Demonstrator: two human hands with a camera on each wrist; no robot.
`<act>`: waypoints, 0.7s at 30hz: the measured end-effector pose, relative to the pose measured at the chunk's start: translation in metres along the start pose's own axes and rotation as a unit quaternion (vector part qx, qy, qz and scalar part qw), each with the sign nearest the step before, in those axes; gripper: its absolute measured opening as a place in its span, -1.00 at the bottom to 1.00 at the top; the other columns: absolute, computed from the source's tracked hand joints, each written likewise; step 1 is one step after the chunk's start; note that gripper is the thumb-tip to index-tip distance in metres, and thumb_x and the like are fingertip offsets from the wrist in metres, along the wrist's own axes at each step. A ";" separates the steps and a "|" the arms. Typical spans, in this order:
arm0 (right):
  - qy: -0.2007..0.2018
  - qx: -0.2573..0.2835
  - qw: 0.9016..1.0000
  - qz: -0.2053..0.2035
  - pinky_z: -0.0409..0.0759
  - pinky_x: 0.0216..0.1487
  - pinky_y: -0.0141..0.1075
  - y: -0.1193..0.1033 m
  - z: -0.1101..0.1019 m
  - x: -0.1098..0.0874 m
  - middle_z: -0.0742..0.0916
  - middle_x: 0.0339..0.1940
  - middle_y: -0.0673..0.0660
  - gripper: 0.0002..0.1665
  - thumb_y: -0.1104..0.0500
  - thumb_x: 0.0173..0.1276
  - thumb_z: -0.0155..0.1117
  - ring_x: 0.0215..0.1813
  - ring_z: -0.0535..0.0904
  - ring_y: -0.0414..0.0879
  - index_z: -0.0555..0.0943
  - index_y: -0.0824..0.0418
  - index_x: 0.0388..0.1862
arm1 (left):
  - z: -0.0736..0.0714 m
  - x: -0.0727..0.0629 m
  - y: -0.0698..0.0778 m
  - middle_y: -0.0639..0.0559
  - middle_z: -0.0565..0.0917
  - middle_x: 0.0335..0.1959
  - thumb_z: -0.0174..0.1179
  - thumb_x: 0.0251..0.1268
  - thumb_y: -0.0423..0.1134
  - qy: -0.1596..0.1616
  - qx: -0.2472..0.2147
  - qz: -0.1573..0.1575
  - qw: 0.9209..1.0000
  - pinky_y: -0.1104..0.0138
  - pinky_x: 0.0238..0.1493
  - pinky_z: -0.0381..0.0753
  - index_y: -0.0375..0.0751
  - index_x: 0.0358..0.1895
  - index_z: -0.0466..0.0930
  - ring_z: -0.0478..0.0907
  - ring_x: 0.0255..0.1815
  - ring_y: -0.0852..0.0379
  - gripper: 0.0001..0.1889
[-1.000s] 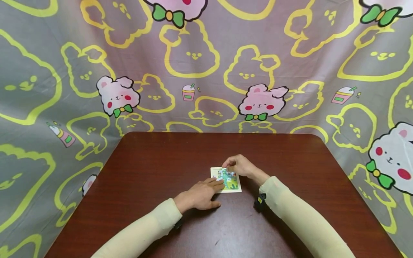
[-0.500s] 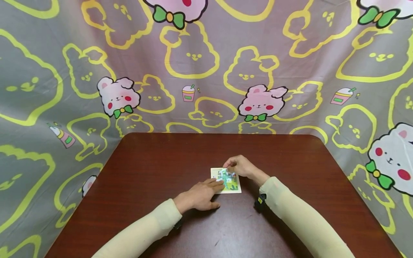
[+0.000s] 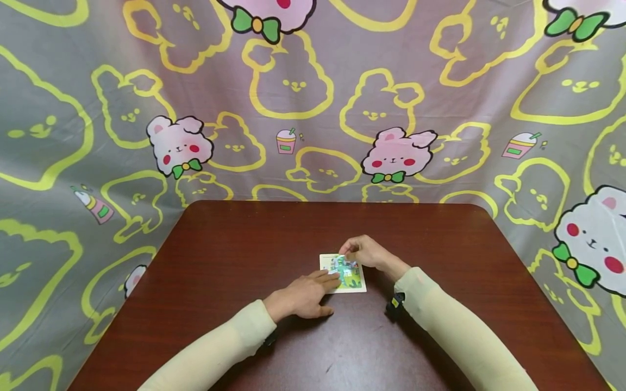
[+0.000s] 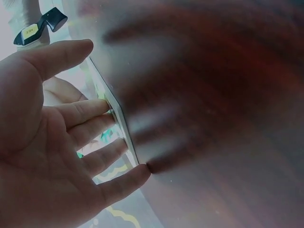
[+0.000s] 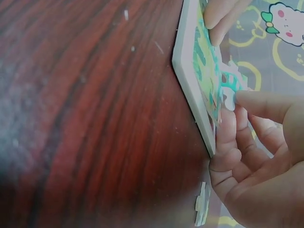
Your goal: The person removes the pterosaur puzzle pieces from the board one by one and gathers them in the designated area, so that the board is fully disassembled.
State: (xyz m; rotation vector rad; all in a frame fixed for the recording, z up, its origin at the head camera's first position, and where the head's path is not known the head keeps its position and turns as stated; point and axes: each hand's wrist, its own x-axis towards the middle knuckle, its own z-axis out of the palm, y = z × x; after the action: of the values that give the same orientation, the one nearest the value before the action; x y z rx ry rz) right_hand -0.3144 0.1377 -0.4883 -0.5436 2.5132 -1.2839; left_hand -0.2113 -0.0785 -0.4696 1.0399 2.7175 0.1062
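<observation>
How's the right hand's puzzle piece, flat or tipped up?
Tipped up: in the right wrist view, the piece angles off the board.

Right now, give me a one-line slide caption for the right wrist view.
Right hand pinching a puzzle piece at the puzzle board on a reddish-brown table.

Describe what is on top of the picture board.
Green artwork shows. The left hand rests its fingers on the board, hiding what is beneath them; the right hand pinches a piece at the far side.
</observation>
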 end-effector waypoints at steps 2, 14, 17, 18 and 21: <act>-0.002 0.002 1.000 0.000 0.52 -0.29 -0.35 0.000 0.000 0.000 0.77 -0.34 0.10 -0.87 0.39 0.26 0.28 -0.31 0.57 -0.17 0.73 0.24 -0.29 | 0.000 0.000 0.000 0.13 0.26 0.58 0.23 0.31 0.13 -0.002 0.000 -0.001 1.000 -0.02 0.41 0.44 0.02 0.51 0.29 0.17 0.60 -0.03 -0.26; -0.010 0.012 1.000 -0.001 0.52 -0.17 -0.33 0.000 -0.003 0.000 0.76 -0.34 0.10 -0.88 0.39 0.25 0.33 -0.24 0.58 -0.15 0.73 0.23 -0.29 | -0.002 0.000 0.000 0.13 0.24 0.59 0.24 0.31 0.11 -0.013 -0.001 -0.002 1.000 0.01 0.44 0.41 0.01 0.53 0.27 0.15 0.61 -0.03 -0.26; -0.014 0.022 1.000 0.007 0.50 -0.17 -0.33 0.001 -0.005 0.000 0.76 -0.34 0.09 -0.90 0.37 0.24 0.35 -0.24 0.58 -0.15 0.72 0.24 -0.29 | -0.003 0.000 0.000 0.13 0.23 0.59 0.24 0.32 0.10 -0.014 -0.001 -0.002 1.000 0.01 0.44 0.41 0.01 0.53 0.26 0.14 0.61 -0.03 -0.26; -0.015 0.025 1.000 0.008 0.50 -0.17 -0.33 0.001 -0.005 0.000 0.76 -0.34 0.10 -0.91 0.36 0.24 0.35 -0.24 0.58 -0.15 0.72 0.24 -0.28 | -0.003 0.000 -0.001 0.13 0.22 0.59 0.23 0.32 0.10 -0.016 -0.001 -0.003 1.000 0.01 0.44 0.40 0.01 0.53 0.25 0.14 0.62 -0.02 -0.25; -0.017 0.025 0.999 0.010 0.50 -0.19 -0.32 0.002 -0.006 0.000 0.76 -0.35 0.09 -0.91 0.35 0.25 0.35 -0.26 0.57 -0.15 0.72 0.23 -0.28 | -0.004 0.000 0.000 0.12 0.23 0.59 0.23 0.32 0.10 -0.015 0.001 -0.001 1.000 0.02 0.44 0.41 0.01 0.53 0.26 0.14 0.61 -0.02 -0.26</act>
State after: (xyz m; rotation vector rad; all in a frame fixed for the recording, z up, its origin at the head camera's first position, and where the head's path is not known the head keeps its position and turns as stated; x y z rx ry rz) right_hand -0.3175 0.1429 -0.4862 -0.5225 2.4450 -1.3154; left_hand -0.2127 -0.0784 -0.4661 1.0301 2.6921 0.0868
